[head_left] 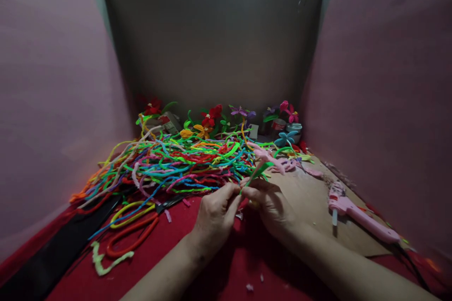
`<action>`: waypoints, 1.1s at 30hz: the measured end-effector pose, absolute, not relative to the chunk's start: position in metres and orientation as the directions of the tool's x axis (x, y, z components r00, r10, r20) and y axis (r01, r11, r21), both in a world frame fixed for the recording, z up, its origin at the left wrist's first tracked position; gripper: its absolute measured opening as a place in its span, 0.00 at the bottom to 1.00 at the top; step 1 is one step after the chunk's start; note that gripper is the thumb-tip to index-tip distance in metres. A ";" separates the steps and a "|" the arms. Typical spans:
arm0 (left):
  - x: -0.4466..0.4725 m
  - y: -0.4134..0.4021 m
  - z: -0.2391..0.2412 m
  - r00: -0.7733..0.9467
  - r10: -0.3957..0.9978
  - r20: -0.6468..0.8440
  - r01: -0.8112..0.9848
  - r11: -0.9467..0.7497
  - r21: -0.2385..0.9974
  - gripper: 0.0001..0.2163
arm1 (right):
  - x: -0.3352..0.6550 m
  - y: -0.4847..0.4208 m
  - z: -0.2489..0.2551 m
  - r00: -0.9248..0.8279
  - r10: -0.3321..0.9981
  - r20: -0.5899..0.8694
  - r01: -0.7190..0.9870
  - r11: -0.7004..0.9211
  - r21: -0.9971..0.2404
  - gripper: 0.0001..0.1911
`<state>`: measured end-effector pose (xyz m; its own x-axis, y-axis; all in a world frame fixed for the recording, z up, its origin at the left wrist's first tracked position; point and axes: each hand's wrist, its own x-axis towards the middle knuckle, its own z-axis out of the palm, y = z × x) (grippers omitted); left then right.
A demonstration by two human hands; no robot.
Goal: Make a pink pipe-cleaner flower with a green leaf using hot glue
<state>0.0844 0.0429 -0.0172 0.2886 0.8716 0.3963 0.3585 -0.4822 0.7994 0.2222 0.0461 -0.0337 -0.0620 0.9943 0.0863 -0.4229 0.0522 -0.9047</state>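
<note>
My left hand point(215, 216) and my right hand point(270, 207) meet over a red cloth point(219, 273), fingertips pinched together. Between them they grip a green pipe cleaner point(259, 171) that slants up and to the right, with a pink pipe cleaner piece point(270, 157) at its far end. Just behind my fingers spreads a large tangle of multicoloured pipe cleaners point(176, 164).
Finished pipe-cleaner flowers point(212, 117) and small pots point(293, 129) line the back by a brown board. A pink glue gun point(353, 214) rests on a cardboard sheet point(310, 197) at the right. Scissors with orange and yellow handles point(137, 225) lie at the left. Pink walls close in both sides.
</note>
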 end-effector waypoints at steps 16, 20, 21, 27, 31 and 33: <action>0.077 0.059 -0.011 0.611 0.783 -0.114 -0.246 0.325 0.913 0.08 | 0.227 0.045 -0.027 -0.194 0.964 0.183 -0.315 0.115 -0.942 0.08; 0.079 0.057 -0.009 0.557 0.826 -0.089 -0.156 0.209 0.965 0.09 | 0.227 0.045 -0.024 -0.146 0.973 0.180 -0.303 0.130 -0.944 0.07; 0.080 0.056 -0.008 0.516 0.854 -0.065 -0.098 0.134 0.986 0.10 | 0.227 0.045 -0.023 -0.127 0.976 0.178 -0.297 0.134 -0.945 0.06; 0.083 0.046 -0.020 0.323 0.850 0.416 0.430 -0.523 0.736 0.06 | 0.226 0.043 -0.020 -0.061 0.991 0.120 -0.251 0.101 -0.963 0.05; 0.081 0.046 -0.028 0.366 0.797 0.481 0.560 -0.601 0.570 0.09 | 0.226 0.040 -0.013 -0.038 0.986 0.163 -0.108 0.158 -0.981 0.06; 0.082 0.047 -0.026 0.337 0.843 0.419 0.538 -0.538 0.649 0.09 | 0.226 0.038 -0.010 -0.053 0.982 0.182 -0.051 0.180 -0.982 0.06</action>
<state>0.0818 0.0474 -0.0265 0.3368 0.8431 0.4192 0.5377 -0.5377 0.6494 0.2257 0.0380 -0.0101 -0.0527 0.9818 0.1824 -0.0510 0.1797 -0.9824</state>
